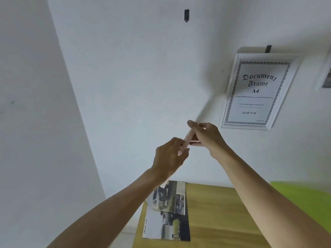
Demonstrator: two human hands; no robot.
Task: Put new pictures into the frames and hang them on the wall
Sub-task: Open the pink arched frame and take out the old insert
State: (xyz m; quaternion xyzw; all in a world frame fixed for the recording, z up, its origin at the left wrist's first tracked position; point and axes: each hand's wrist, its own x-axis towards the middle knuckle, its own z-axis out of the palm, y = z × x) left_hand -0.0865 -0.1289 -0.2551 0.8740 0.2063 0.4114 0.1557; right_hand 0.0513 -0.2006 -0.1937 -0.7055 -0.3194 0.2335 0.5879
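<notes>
Your left hand (170,154) and right hand (206,136) are pinching a thin pale frame (188,140) edge-on, fingers clamped | you're holding it mid-wall, probably aiming for the bare hook (186,15) far above | magazine pages (168,212) are waiting on the near table (223,221).

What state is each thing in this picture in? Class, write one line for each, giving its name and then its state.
White document frame: hung on the wall, tilted, stock insert inside.
Bare black wall hook: empty, nothing hung on it.
Thin pink flat object: held edge-on in the air; what it is cannot be told.
Left hand: gripping its lower end.
Right hand: gripping its upper end.
Car magazine pages: lying flat on the wooden table.
</notes>
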